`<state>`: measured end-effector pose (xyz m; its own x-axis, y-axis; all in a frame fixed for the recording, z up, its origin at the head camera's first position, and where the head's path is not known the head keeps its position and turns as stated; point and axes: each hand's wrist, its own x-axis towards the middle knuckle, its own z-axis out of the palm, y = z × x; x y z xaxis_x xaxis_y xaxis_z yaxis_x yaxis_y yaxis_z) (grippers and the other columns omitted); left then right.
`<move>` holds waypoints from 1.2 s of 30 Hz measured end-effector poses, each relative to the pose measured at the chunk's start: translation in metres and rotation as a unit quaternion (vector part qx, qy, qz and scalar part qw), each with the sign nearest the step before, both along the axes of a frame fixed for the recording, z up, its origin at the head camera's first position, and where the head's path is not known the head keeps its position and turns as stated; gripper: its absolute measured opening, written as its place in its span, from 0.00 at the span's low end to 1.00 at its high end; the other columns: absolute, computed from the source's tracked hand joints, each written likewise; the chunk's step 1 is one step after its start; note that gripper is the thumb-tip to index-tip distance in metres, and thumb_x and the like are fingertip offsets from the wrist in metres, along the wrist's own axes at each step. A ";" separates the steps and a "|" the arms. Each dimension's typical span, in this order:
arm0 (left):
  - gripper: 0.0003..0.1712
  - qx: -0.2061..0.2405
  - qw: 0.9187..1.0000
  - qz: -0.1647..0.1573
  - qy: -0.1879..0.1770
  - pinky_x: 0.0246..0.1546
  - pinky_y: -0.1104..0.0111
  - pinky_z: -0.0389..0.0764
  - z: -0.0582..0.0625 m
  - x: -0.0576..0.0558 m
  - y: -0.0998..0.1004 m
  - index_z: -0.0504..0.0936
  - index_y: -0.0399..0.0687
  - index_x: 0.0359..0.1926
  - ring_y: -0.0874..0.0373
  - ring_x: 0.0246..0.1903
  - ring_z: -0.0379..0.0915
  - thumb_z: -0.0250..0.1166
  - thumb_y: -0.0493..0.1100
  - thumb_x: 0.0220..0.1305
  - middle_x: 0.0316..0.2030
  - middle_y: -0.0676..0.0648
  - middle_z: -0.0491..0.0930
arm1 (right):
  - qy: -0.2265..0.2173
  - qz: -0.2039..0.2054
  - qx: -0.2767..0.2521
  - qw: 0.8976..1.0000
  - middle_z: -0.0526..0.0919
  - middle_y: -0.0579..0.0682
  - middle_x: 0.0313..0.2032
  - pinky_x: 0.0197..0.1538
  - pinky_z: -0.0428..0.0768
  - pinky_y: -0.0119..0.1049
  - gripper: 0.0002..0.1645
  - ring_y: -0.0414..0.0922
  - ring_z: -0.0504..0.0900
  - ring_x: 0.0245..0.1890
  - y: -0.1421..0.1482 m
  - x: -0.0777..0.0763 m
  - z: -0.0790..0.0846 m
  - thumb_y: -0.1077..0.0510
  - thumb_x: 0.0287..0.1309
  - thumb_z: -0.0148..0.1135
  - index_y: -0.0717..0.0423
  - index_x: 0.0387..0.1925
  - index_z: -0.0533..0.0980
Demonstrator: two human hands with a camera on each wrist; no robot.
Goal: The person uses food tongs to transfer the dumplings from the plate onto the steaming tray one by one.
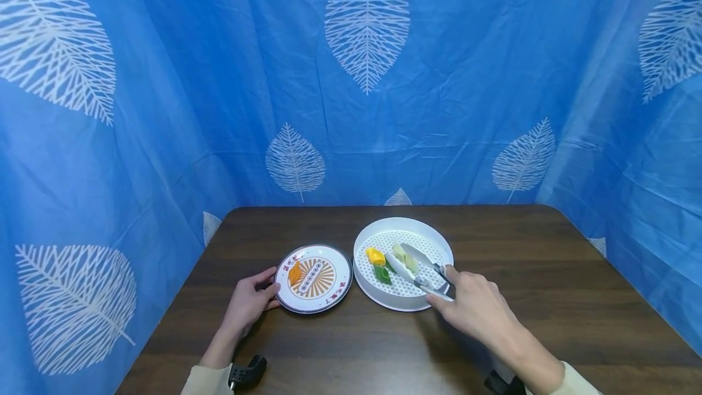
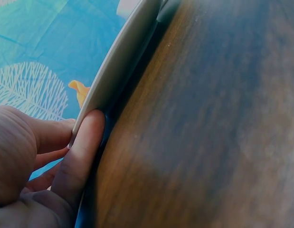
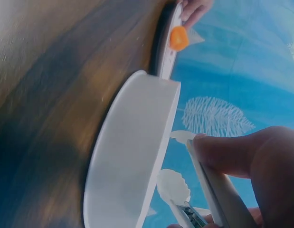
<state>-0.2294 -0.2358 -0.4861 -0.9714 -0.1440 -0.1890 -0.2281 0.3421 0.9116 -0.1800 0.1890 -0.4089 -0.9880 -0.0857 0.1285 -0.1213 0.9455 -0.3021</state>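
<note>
My left hand [image 1: 253,303] pinches the left rim of a white plate [image 1: 341,267] with a dark edge and an orange sunburst print. In the left wrist view, thumb and finger [image 2: 82,147] lie on either side of the rim. On the plate sits an orange piece [image 1: 295,273]. My right hand [image 1: 474,303] holds metal food tongs [image 1: 403,267], their ends spread over a round white perforated tray [image 1: 378,294]. Between the tong ends lies a pale green piece [image 1: 407,258]. A yellow piece [image 1: 375,256] and a dark green piece [image 1: 382,274] are beside it.
Plate and tray stand side by side on a dark wooden table [image 1: 329,352], the tray's high wall rising close to the plate's right edge. A blue curtain [image 1: 428,108] with white leaf prints hangs behind the table and along both sides.
</note>
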 end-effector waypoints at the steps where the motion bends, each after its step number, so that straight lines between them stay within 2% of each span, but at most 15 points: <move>1: 0.32 0.000 1.000 0.000 0.001 0.39 0.69 0.89 0.000 0.000 0.000 0.68 0.43 0.75 0.57 0.37 0.82 0.64 0.39 0.73 0.66 0.31 0.68 | 0.003 0.002 -0.004 1.000 0.86 0.67 0.51 0.36 0.84 0.53 0.47 0.54 0.85 0.41 -0.002 0.000 -0.001 0.34 0.55 0.73 0.64 0.64 0.77; 6: 0.32 -0.001 1.000 0.002 0.001 0.38 0.70 0.89 0.002 -0.001 0.001 0.69 0.43 0.75 0.57 0.37 0.82 0.63 0.38 0.73 0.65 0.32 0.69 | 0.008 0.003 -0.025 1.000 0.85 0.67 0.53 0.37 0.84 0.52 0.47 0.52 0.85 0.41 -0.014 0.001 -0.004 0.34 0.53 0.74 0.63 0.64 0.78; 10: 0.32 -0.001 1.000 0.001 0.003 0.38 0.69 0.89 0.003 -0.002 0.002 0.69 0.42 0.75 0.57 0.37 0.81 0.63 0.38 0.73 0.64 0.32 0.70 | -0.003 0.002 -0.034 0.999 0.84 0.66 0.55 0.44 0.86 0.54 0.48 0.54 0.85 0.45 -0.026 0.003 -0.007 0.33 0.52 0.74 0.61 0.64 0.78; 15: 0.32 -0.001 1.000 -0.001 0.006 0.38 0.69 0.89 0.004 -0.003 0.002 0.69 0.42 0.75 0.58 0.37 0.81 0.63 0.38 0.73 0.65 0.32 0.70 | -0.014 0.000 -0.046 0.999 0.84 0.63 0.57 0.47 0.85 0.55 0.48 0.54 0.85 0.46 -0.042 0.003 -0.009 0.31 0.50 0.74 0.57 0.65 0.78; 19: 0.31 -0.003 1.000 0.005 0.002 0.39 0.69 0.89 0.003 -0.003 0.001 0.69 0.43 0.75 0.57 0.37 0.82 0.63 0.37 0.73 0.66 0.32 0.69 | 0.005 0.010 -0.057 0.998 0.85 0.61 0.56 0.48 0.85 0.54 0.46 0.54 0.85 0.47 -0.056 0.002 -0.012 0.33 0.50 0.75 0.56 0.64 0.80; 23: 0.32 -0.005 1.000 0.006 0.002 0.39 0.69 0.89 0.003 -0.003 0.001 0.69 0.43 0.75 0.57 0.37 0.82 0.64 0.38 0.73 0.65 0.32 0.70 | 0.026 0.024 -0.062 0.997 0.87 0.58 0.52 0.45 0.85 0.51 0.44 0.50 0.85 0.44 -0.070 0.003 -0.016 0.34 0.49 0.77 0.56 0.61 0.81; 28: 0.32 -0.003 1.000 0.006 0.002 0.39 0.70 0.89 0.002 -0.002 0.000 0.69 0.43 0.75 0.57 0.37 0.82 0.64 0.38 0.73 0.65 0.32 0.70 | 0.019 0.031 -0.060 0.998 0.87 0.55 0.52 0.43 0.83 0.46 0.45 0.47 0.83 0.41 -0.084 0.003 -0.019 0.33 0.48 0.76 0.56 0.61 0.81; 31: 0.32 -0.001 1.000 0.005 0.003 0.39 0.69 0.89 0.002 -0.001 -0.001 0.69 0.43 0.75 0.57 0.37 0.82 0.64 0.38 0.73 0.65 0.32 0.70 | 0.029 0.042 -0.049 0.997 0.88 0.54 0.48 0.38 0.82 0.44 0.44 0.45 0.82 0.38 -0.089 0.003 -0.020 0.32 0.48 0.76 0.55 0.59 0.82; 36: 0.32 0.002 1.000 0.000 0.005 0.39 0.69 0.89 0.000 0.001 -0.001 0.68 0.42 0.75 0.58 0.38 0.82 0.64 0.38 0.73 0.65 0.31 0.70 | 0.036 0.049 -0.031 0.998 0.88 0.50 0.40 0.29 0.73 0.38 0.41 0.43 0.76 0.29 -0.097 0.004 -0.021 0.31 0.48 0.75 0.53 0.56 0.83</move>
<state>-0.2282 -0.2368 -0.4857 -0.9730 -0.1435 -0.1808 -0.2199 0.3380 0.9151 -0.1763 0.0923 -0.4299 -0.9633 -0.1722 0.2059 -0.2363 0.9079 -0.3462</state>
